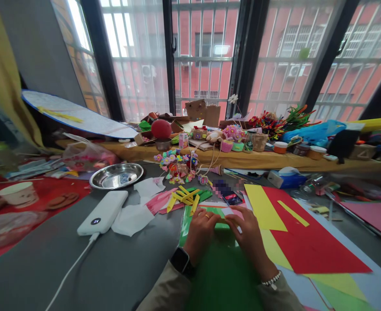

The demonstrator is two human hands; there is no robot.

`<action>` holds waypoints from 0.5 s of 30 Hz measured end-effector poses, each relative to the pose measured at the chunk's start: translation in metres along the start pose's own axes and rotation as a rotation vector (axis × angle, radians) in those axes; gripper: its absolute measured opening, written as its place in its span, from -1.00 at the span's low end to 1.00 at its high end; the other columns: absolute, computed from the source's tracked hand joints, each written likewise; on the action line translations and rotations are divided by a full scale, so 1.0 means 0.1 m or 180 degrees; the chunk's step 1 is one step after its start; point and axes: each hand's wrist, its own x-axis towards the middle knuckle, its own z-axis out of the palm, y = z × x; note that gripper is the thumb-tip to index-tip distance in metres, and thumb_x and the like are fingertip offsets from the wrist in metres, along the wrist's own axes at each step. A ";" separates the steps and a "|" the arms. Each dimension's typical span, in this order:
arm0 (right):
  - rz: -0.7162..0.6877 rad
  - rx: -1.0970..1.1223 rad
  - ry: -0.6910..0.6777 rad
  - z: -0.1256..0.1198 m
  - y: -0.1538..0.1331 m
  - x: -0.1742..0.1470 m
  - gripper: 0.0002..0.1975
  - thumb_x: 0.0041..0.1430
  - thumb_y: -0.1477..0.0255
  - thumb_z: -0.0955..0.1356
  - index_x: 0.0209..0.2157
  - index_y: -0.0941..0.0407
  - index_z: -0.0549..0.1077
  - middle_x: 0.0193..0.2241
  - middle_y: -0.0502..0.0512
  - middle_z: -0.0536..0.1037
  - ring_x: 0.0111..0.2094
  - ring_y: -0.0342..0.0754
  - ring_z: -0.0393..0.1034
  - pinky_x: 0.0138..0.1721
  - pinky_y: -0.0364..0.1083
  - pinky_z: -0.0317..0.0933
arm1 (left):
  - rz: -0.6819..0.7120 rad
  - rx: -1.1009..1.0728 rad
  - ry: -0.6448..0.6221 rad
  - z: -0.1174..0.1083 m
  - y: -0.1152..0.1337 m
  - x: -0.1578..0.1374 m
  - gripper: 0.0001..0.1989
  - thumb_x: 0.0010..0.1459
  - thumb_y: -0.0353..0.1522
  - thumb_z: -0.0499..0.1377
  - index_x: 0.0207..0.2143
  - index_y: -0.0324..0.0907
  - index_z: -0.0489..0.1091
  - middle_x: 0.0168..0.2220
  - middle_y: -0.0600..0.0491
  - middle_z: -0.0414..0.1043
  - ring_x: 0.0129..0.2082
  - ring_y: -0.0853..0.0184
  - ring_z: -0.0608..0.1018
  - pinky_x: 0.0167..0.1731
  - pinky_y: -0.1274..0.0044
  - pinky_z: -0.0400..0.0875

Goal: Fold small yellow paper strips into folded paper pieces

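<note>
Head view — steel bowl (116, 176), contents unclear

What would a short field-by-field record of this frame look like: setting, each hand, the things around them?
setting: grey craft table by a barred window
left hand: left hand, ring and dark watch, fingers pressing on the green paper
right hand: right hand, bead bracelet, fingertips on the same sheet
right of hands: red sheet lying over yellow sheet
left of hands: white power bank with cable, steel bowl
beyond hands: yellow folded strips
grip: both hands press flat; neither closes around anything
</note>
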 end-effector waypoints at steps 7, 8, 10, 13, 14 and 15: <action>0.0081 -0.0191 0.0071 0.01 0.03 0.00 -0.89 0.00 0.46 0.24 -0.45 0.09 0.40 -0.28 0.10 0.36 -0.25 0.00 0.19 -0.28 -0.01 0.11 | -0.0318 0.0093 -0.0019 -0.04 0.01 0.02 -0.89 0.01 -0.45 0.02 -0.43 -0.14 0.33 -0.51 0.11 0.39 -0.45 0.38 0.39 -0.25 0.47 0.14; 0.0116 -0.0219 0.0091 0.01 0.03 0.00 -0.89 0.00 0.46 0.24 -0.45 0.09 0.40 -0.28 0.10 0.36 -0.25 0.00 0.19 -0.29 -0.01 0.11 | -0.0381 0.0104 -0.0012 -0.05 0.01 0.02 -0.90 0.00 -0.45 0.03 -0.44 -0.14 0.33 -0.51 0.11 0.39 -0.45 0.38 0.39 -0.25 0.48 0.15; 0.0152 -0.0256 0.0108 0.00 0.03 0.00 -0.88 0.00 0.44 0.24 -0.45 0.09 0.40 -0.28 0.11 0.36 -0.25 0.00 0.20 -0.29 -0.01 0.11 | -0.0453 0.0127 -0.0041 -0.06 0.02 0.03 -0.91 -0.01 -0.45 0.04 -0.44 -0.14 0.33 -0.50 0.11 0.40 -0.44 0.38 0.39 -0.26 0.48 0.15; 0.0168 -0.0262 0.0068 0.00 0.02 0.00 -0.88 0.01 0.44 0.23 -0.45 0.09 0.40 -0.28 0.11 0.35 -0.24 0.00 0.20 -0.28 -0.01 0.11 | -0.0470 0.0167 -0.0128 -0.07 0.02 0.04 -0.92 -0.03 -0.45 0.06 -0.44 -0.14 0.33 -0.49 0.10 0.40 -0.44 0.37 0.39 -0.26 0.47 0.16; 0.0176 -0.0254 0.0062 0.00 0.02 0.00 -0.88 0.01 0.44 0.23 -0.45 0.09 0.40 -0.28 0.11 0.35 -0.24 0.00 0.19 -0.28 -0.01 0.11 | -0.0479 0.0177 -0.0135 -0.07 0.02 0.04 -0.92 -0.03 -0.46 0.07 -0.44 -0.14 0.33 -0.50 0.10 0.40 -0.44 0.37 0.39 -0.27 0.47 0.16; 0.0194 -0.0245 0.0064 0.00 0.02 0.00 -0.88 0.01 0.44 0.23 -0.45 0.09 0.40 -0.27 0.11 0.35 -0.24 0.00 0.19 -0.28 -0.01 0.11 | -0.0493 0.0187 -0.0125 -0.08 0.02 0.04 -0.91 -0.04 -0.47 0.07 -0.45 -0.14 0.33 -0.50 0.10 0.40 -0.44 0.37 0.40 -0.27 0.47 0.17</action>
